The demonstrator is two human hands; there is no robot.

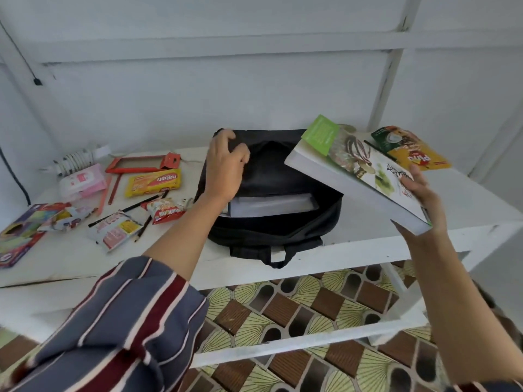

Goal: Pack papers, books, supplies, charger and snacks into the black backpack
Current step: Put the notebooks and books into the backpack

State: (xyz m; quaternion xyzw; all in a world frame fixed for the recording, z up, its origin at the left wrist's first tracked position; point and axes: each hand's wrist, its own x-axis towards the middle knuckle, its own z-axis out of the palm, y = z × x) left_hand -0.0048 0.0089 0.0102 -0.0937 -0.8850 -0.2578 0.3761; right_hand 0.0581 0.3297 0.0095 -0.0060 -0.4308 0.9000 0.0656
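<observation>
The black backpack (271,176) lies mid-frame on the counter (368,239), its rim gripped by the left hand (226,162); at right, the right hand (421,199) clamps a tilted book (353,171), whose corner could snag what look like papers (271,206) inside.

1. The black cloth backpack (268,176) was a matt woven fabric, with webbing straps of the same dull black.
2. The thick book with a picture cover (365,168) had a smooth, glossy cover and matt white paper page edges.
3. The white painted wooden tabletop (353,241) looked matt, its paint chipped and cracked along the front edge.
4. The yellow plastic snack wrapper (154,182) was shiny, creased film.
5. The striped blue, maroon and white cloth sleeve (127,321) looked soft and matt.
6. The brown and cream patterned floor tiles (283,306) showed a ridged surface.
</observation>
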